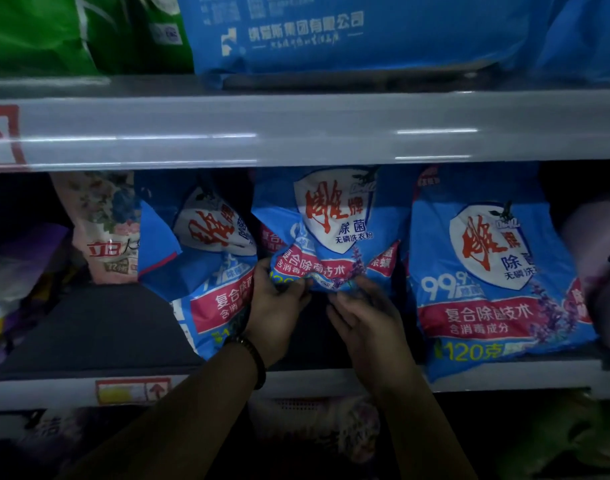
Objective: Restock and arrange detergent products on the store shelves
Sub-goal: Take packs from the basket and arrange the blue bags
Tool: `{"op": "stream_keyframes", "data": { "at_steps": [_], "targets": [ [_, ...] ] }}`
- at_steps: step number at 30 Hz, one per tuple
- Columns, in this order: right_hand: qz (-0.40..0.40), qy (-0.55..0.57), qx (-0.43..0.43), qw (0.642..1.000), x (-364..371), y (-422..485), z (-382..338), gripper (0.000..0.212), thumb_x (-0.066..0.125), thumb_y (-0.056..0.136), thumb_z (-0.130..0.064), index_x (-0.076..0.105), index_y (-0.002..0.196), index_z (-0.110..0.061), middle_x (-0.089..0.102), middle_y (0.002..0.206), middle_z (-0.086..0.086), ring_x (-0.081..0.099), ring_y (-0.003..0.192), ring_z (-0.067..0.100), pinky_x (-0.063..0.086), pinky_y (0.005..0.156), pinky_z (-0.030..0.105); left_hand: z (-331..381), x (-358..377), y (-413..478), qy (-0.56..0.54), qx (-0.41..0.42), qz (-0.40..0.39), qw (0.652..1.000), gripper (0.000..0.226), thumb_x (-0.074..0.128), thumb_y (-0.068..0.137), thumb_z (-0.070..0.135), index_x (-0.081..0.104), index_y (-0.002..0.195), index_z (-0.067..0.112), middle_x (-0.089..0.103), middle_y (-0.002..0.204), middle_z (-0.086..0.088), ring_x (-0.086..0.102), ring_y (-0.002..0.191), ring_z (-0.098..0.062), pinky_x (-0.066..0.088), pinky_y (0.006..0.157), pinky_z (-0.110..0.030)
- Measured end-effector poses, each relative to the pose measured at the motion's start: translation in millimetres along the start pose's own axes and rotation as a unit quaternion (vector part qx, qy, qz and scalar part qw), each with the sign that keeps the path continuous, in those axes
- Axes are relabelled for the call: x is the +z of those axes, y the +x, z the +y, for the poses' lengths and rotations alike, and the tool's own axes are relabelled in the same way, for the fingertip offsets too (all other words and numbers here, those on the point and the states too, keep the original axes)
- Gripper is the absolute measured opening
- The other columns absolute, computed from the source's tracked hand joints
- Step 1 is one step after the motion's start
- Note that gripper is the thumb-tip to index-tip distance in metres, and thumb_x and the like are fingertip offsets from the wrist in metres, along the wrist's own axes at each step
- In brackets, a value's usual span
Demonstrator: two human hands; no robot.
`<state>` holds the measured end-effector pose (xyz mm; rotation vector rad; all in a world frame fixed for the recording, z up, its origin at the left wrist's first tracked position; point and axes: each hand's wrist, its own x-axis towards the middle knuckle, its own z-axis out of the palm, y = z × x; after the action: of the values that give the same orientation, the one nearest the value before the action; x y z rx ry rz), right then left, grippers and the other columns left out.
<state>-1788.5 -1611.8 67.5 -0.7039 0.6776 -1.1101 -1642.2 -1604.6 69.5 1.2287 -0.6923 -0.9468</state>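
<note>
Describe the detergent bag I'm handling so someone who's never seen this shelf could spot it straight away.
Under the grey price rail, three blue bags with white shield logos stand in a row. Yours is the middle blue bag: unlike the left bag and right bag, its bottom is crumpled and raised, the left hand pinching that edge, the right hand beside it.

both forearms enter from 6 o'clock. left hand [279, 306] pinches lower edge of blue bag [334, 216]; right hand [365, 320] at its 3 o'clock, fingers blurred.

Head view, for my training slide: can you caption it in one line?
Left hand and right hand hold the middle blue detergent bag by its lower edge on the shelf.
</note>
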Motion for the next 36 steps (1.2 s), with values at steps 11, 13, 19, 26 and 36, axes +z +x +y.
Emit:
{"op": "stream_keyframes", "data": {
  "at_steps": [11, 13, 19, 26, 36],
  "targets": [
    [-0.065, -0.218, -0.004, 0.974, 6.8, -4.8, -15.3, 0.034, 0.074, 0.092, -0.024, 0.07, 0.125, -0.029, 0.075, 0.122, -0.006, 0.071, 0.113, 0.012, 0.056, 0.099, 0.039, 37.7, 7.7, 7.2, 0.056, -0.206, 0.007, 0.977, 0.058, 0.054, 0.097, 0.067, 0.057, 0.135, 0.023, 0.077, 0.114, -0.009, 0.075, 0.1, -0.03, 0.059, 0.075, -0.04],
    [-0.03, -0.258, -0.032, 0.965, 9.4, -5.0, -14.8, 0.023, 0.071, 0.095, -0.021, 0.069, 0.111, -0.037, 0.077, 0.106, -0.011, 0.073, 0.099, 0.003, 0.058, 0.092, 0.032, 44.8, 8.6, 14.7, 0.097, -0.227, 0.002, 0.969, 0.062, 0.052, 0.095, 0.073, 0.061, 0.127, 0.021, 0.075, 0.111, -0.009, 0.072, 0.099, -0.03, 0.055, 0.073, -0.038],
    [-0.001, -0.513, -0.215, 0.831, 11.7, -2.8, -2.0, 0.052, 0.068, 0.082, -0.045, 0.057, 0.131, -0.03, 0.053, 0.132, 0.001, 0.052, 0.125, 0.019, 0.05, 0.106, 0.041, 40.4, 12.8, 28.1, 0.106, -0.237, 0.04, 0.965, 0.081, 0.058, 0.077, 0.088, 0.064, 0.123, 0.022, 0.076, 0.109, -0.009, 0.074, 0.097, -0.033, 0.06, 0.086, -0.055],
    [-0.005, -0.544, -0.19, 0.817, 9.0, 15.2, 3.0, 0.058, 0.077, 0.083, -0.025, 0.052, 0.135, -0.029, 0.042, 0.137, 0.0, 0.036, 0.134, 0.022, 0.038, 0.115, 0.045, 14.6, 3.9, -29.8, 0.267, -0.021, 0.086, 0.96, 0.061, 0.069, 0.068, 0.06, 0.059, 0.122, 0.034, 0.076, 0.107, 0.003, 0.075, 0.096, -0.022, 0.063, 0.087, -0.049],
    [0.03, -0.572, -0.25, 0.781, 20.0, -13.8, 8.7, 0.054, 0.073, 0.093, -0.022, 0.05, 0.142, -0.023, 0.043, 0.141, 0.004, 0.045, 0.135, 0.023, 0.04, 0.103, 0.028, 23.5, -63.6, -89.2, 0.23, 0.073, 0.33, 0.913, 0.061, 0.095, 0.07, 0.028, 0.048, 0.107, 0.016, 0.058, 0.108, -0.003, 0.06, 0.102, -0.026, 0.05, 0.086, -0.031]
  ]
}}
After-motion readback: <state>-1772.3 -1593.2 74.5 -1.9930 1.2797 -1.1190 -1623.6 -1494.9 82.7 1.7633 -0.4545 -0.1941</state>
